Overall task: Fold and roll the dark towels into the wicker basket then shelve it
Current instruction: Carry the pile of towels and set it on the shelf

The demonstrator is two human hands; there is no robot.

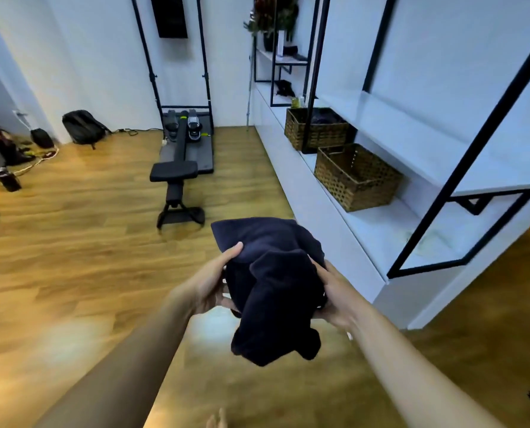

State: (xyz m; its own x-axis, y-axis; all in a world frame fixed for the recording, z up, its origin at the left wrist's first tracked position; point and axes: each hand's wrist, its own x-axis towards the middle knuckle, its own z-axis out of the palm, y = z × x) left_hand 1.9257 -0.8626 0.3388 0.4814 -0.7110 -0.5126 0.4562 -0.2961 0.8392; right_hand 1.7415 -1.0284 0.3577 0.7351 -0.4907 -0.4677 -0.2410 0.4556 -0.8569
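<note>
A bundle of dark navy towels (pixel 273 282) hangs in front of me above the wooden floor, loosely bunched with one end drooping down. My left hand (pixel 217 285) grips its left side with the thumb on top. My right hand (pixel 334 295) holds the right side from beneath, fingers curled round the cloth. Two wicker baskets stand on the low white shelf to the right: the nearer basket (pixel 358 177) looks empty, and the farther basket (pixel 316 128) has dark cloth inside.
A white shelving unit (pixel 390 242) with black metal frames runs along the right wall. A black workout bench (pixel 174 183) stands mid-floor ahead. A backpack (pixel 83 126), bags and a dark bottle (pixel 9 179) lie at the left. My bare toes (pixel 217 423) show at the bottom edge.
</note>
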